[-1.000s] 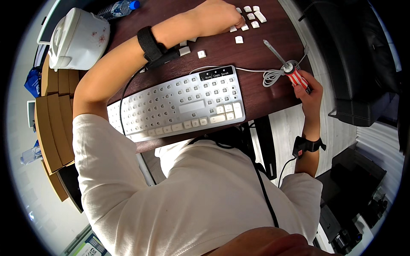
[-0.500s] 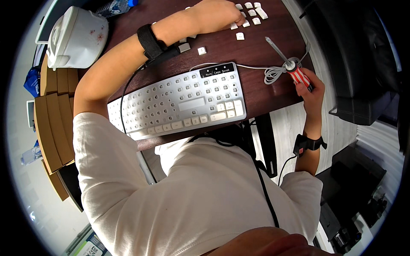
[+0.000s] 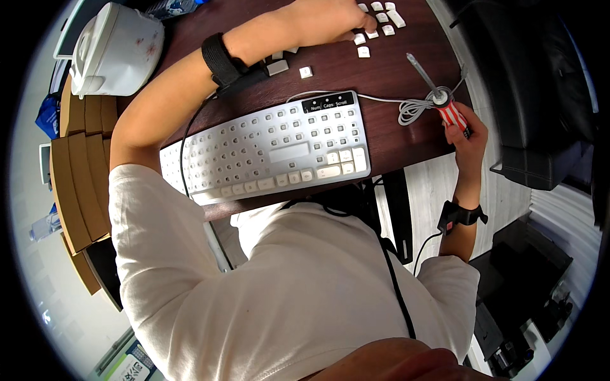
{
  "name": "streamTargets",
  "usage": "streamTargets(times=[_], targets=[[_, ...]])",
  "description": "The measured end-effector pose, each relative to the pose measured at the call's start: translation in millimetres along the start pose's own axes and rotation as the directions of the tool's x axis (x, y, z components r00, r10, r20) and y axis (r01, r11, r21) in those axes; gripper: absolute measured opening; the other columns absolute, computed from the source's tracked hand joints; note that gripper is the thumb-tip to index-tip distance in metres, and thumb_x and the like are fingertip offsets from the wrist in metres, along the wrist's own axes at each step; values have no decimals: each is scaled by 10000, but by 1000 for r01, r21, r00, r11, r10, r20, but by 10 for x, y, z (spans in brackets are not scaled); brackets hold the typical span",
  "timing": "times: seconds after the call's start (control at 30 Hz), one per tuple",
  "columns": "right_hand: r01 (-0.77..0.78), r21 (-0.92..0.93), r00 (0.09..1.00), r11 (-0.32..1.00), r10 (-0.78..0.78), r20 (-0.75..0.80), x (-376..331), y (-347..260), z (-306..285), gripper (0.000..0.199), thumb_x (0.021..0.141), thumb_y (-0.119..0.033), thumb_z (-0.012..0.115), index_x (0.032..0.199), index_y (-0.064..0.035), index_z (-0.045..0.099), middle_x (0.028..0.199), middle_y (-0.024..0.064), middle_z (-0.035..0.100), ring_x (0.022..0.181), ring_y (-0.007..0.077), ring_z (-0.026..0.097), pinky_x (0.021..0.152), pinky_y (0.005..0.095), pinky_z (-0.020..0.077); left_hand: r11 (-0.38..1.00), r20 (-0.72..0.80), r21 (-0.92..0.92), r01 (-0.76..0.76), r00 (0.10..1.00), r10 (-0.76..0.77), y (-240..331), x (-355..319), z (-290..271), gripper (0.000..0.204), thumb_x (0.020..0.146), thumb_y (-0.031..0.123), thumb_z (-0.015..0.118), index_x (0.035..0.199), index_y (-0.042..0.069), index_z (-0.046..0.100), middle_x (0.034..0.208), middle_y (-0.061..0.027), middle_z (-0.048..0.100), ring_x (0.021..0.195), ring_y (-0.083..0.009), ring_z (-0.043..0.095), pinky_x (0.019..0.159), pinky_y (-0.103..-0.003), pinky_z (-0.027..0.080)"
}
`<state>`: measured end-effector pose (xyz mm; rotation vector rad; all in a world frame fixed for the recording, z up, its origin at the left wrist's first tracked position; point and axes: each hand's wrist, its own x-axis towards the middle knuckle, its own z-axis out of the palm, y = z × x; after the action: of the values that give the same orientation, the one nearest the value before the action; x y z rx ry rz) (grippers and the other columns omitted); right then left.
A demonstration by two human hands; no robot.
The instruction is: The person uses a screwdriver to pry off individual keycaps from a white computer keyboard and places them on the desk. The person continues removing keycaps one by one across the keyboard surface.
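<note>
A white keyboard point(image 3: 273, 152) lies on the dark wooden table point(image 3: 343, 73), with many of its keycaps off. Loose white keycaps point(image 3: 381, 19) are scattered at the far right of the table. My left hand point(image 3: 330, 19) reaches across to them, fingertips down on the pile; whether it pinches one is hidden. My right hand point(image 3: 467, 136) is at the table's right edge, closed on the red-and-white striped handle of a screwdriver point(image 3: 451, 113). The screwdriver's metal shaft points away over the table.
The keyboard's grey cable point(image 3: 413, 111) lies coiled beside the screwdriver. A white lidded cooker point(image 3: 114, 44) stands at the far left. Stacked cardboard boxes point(image 3: 70, 171) line the left side. A black chair point(image 3: 534, 95) stands right of the table.
Almost nothing moved. My left hand stays over the loose keycaps and my right hand keeps the screwdriver at the table's edge; the view shifted slightly.
</note>
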<state>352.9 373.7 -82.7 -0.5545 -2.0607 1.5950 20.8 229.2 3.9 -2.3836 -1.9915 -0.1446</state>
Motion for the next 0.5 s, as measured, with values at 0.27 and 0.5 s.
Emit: streamTargets(times=[0.27,0.5], targets=[[-35,19,999,999,35,4,-6,21,-6,443,848,-319,777,1145,-6,679,965,24,677,873,105,599,784,234,454,996,32,12,85,996,-85,-14,-97,-25,314,853,141,703,1166,156,687,964,-97,723,905,-306,687,791,-424,540],[2,-32,1000,999,-2,-7,-1,7,-1,463,843,-350,788,1133,-5,683,969,29,678,870,109,597,782,239,452,1000,56,5,11,998,-11,22,-79,-17,273,877,157,681,1148,164,716,962,-90,729,901,-303,688,778,-419,540]])
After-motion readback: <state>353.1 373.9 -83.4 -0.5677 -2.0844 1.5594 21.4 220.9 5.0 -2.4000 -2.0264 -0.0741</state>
